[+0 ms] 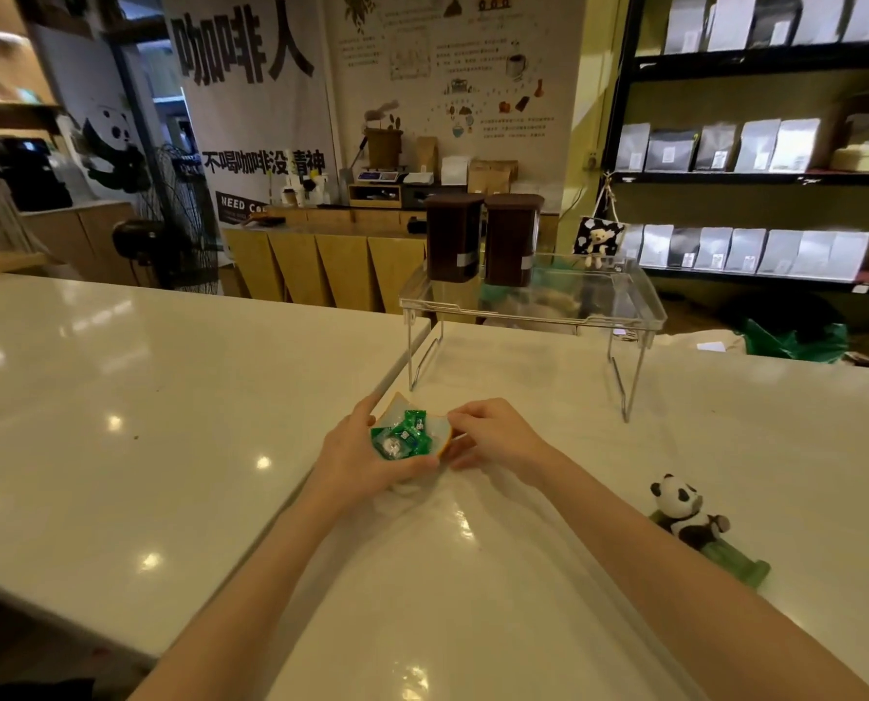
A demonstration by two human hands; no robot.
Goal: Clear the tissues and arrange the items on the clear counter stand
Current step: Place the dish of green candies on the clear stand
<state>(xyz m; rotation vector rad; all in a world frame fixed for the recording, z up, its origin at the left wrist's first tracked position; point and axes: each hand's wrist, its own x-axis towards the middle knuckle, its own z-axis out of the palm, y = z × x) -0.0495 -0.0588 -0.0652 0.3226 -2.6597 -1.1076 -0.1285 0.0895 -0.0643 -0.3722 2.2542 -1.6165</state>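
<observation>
A small cat-shaped dish (441,431) with an orange rim holds green-wrapped candies (403,434). My left hand (359,455) grips its left and near side; my right hand (493,435) holds its right edge. A crumpled white tissue (414,485) shows just under my left hand on the white counter (472,574). Beyond the dish stands the clear counter stand (533,308) on wire legs, with two dark brown canisters (455,237) on its far left part. A panda plush (687,513) lies on a green base to the right.
A second white countertop (144,397) joins on the left, its edge running diagonally past the dish. Behind the counter are green bags (796,341) and black shelves (756,179) of grey pouches. A black fan (179,225) stands far left.
</observation>
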